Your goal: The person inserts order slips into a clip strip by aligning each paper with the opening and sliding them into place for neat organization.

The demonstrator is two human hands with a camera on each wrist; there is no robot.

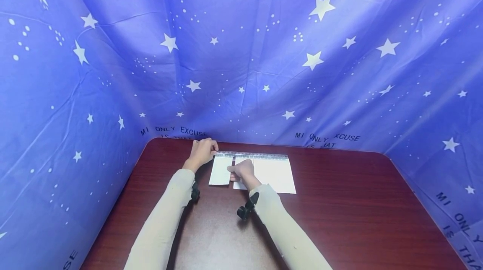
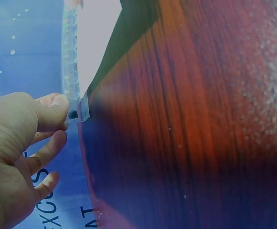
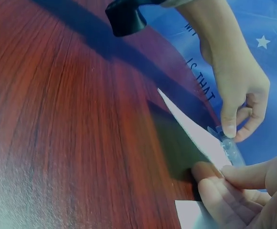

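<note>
A clear plastic strip (image 1: 260, 155) with a row of ring-like segments lies along the far edge of several white sheets. At the strip's left end, my left hand (image 1: 201, 151) pinches it between thumb and index finger; its other fingers are loosely bent in the left wrist view. The leftmost white sheet (image 1: 220, 169) slopes up off the table, casting a shadow beneath. My right hand (image 3: 246, 195) pinches that sheet's right edge between thumb and fingers. Partly behind the right hand is a narrow white sheet (image 1: 238, 185), beside a wider white sheet (image 1: 275, 177) on the right.
The dark red wooden table (image 1: 358, 203) has its far edge just beyond the strip. A blue star-printed curtain (image 1: 245, 52) hangs behind it and at both sides. Black wrist-worn devices sit at the left wrist (image 1: 195, 192) and right wrist (image 1: 247, 208).
</note>
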